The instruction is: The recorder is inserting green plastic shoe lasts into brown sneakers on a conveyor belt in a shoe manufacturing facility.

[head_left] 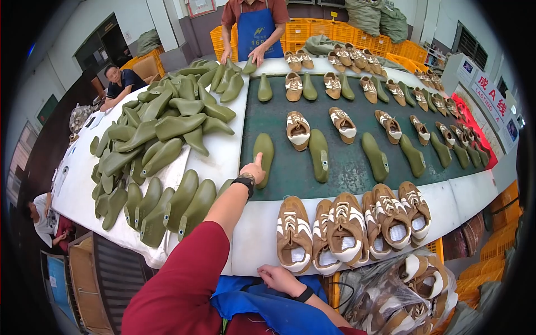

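My left hand [254, 169] is closed on the side of an olive-green shoe last [264, 151] at the left edge of the dark green belt [296, 190]. My right hand [281, 280] rests low in front of my blue apron [262, 310], near the table's front edge; its fingers are loosely curled, and nothing shows in them. Other lasts, such as this one [319, 156], stand on the belt beside brown and white sneakers [298, 132]. To the left lies a large heap of green lasts [162, 120]. Nearer me, several sneakers [294, 234] sit along the white table edge [248, 245].
Across the table a person in a blue apron [259, 33] handles lasts. Another person [120, 84] leans at the far left, and one more [47, 218] is lower left. A plastic bag of sneakers [413, 290] is at lower right. Orange crates [312, 30] line the back.
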{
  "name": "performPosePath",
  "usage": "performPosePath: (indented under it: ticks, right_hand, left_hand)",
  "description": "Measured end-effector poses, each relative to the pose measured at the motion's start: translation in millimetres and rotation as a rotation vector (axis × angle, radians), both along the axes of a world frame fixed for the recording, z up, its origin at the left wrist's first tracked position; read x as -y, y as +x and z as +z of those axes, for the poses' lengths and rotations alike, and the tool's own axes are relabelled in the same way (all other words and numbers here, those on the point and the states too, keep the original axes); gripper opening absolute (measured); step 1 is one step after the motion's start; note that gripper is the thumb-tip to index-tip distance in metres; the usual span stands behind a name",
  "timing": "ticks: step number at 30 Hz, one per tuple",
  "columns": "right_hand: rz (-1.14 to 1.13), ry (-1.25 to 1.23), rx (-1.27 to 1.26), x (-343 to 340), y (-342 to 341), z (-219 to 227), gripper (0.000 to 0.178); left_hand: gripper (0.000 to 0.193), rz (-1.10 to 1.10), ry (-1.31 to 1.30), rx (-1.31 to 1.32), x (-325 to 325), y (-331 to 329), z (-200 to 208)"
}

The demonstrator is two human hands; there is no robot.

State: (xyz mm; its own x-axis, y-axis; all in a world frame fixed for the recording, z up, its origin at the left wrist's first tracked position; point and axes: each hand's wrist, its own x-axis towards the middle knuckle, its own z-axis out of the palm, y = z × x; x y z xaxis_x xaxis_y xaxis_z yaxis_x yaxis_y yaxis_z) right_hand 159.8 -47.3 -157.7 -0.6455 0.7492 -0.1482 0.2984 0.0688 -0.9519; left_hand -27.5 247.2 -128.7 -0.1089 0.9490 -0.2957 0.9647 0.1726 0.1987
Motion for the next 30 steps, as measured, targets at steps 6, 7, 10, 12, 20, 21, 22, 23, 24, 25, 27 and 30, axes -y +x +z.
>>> performPosePath:
  ticks: [6,7,10,12,20,21,22,23,24,25,27,30]
  right_hand:
    - [-0.005,-0.026,0.036,4,-4,-1,0.019]
    - [-0.004,-0.024,0.041,4,-4,0,0.019]
    - [-0.002,-0.084,0.070,5,-5,1,0.019]
    - [-0.016,-0.103,0.058,6,-6,0,0.020]
    - [-0.022,-0.076,0.117,4,-13,6,0.020]
    - [-0.034,0.073,0.097,4,-14,-1,0.019]
    - [-0.047,0.222,0.080,5,-15,-6,0.019]
    - [-0.057,0.224,0.089,4,-15,-9,0.019]
    - [-0.095,0.285,0.061,3,-15,-9,0.018]
    - [-0.147,0.347,0.042,1,-12,-11,0.018]
    - [-0.172,0.271,0.095,4,-6,-14,0.018]
    - [-0.063,0.045,0.170,1,-13,1,0.022]
  left_hand:
    - [0.085,-0.002,-0.012,0.014,8,-2,-2]
    - [0.085,0.000,-0.011,0.019,12,-1,0]
    - [0.089,-0.075,-0.068,0.023,28,-3,4]
    - [0.089,-0.289,-0.150,-0.017,47,-2,13]
    - [0.061,-0.651,0.464,0.554,196,11,36]
    - [0.062,-0.675,0.529,0.541,209,21,37]
    - [0.062,-0.698,0.594,0.530,219,30,38]
    - [0.062,-0.707,0.598,0.540,225,38,32]
    - [0.061,-0.682,0.542,0.629,230,46,28]
    - [0.060,-0.670,0.481,0.727,232,56,22]
    - [0.058,-0.688,0.490,0.697,233,65,15]
    - [0.054,-0.624,0.548,0.653,238,57,8]
